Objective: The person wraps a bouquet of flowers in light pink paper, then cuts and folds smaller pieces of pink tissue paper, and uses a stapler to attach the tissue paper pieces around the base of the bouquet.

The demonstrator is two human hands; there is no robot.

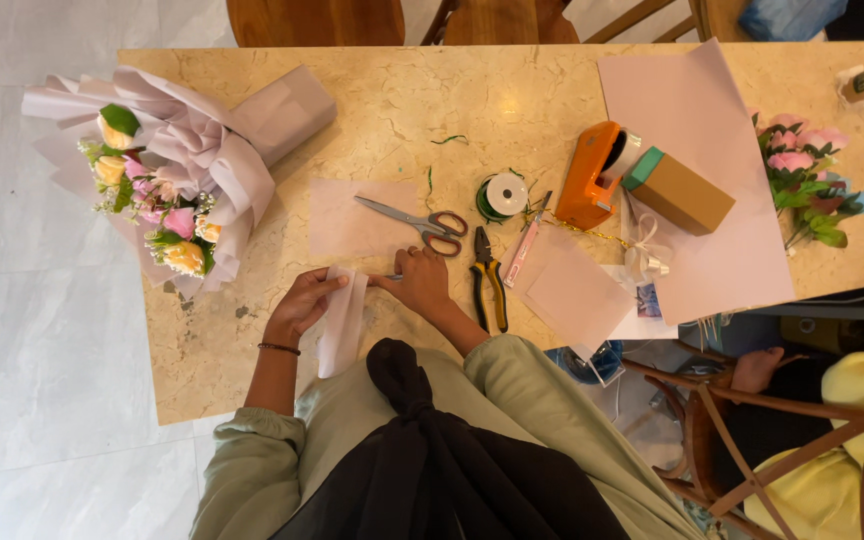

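a narrow folded strip of pale wrapping paper [342,322] is held at the near edge of the marble table [202,370], its lower end hanging over the edge toward the lap. the left hand [302,305] is closed on the strip's left side with curled fingers; the right hand [420,285] presses its upper right corner flat to the tabletop, fingers bent, with something thin and pale under the fingertips that cannot be made out. the paper is judged light, thin and limp, easily creased or torn, so it is best gripped along the folded edges with flat fingers rather than pinched mid-sheet.

just beyond the hands, a flat pale pink sheet [357,218] lies with grey-bladed, brown-handled scissors [422,222] across it. yellow-handled pliers [489,283] lie just beside the right hand. further out, a spool of green ribbon [502,195], an orange tape dispenser [592,172] and a brown cardboard box with a teal end [677,192] are set; the box is shut, so its contents cannot be told. a large pink paper sheet [712,130] lies beneath it. far left, a wrapped bouquet [177,170] holds yellow and pink roses in lilac paper; far right, loose pink roses [802,170] lie.
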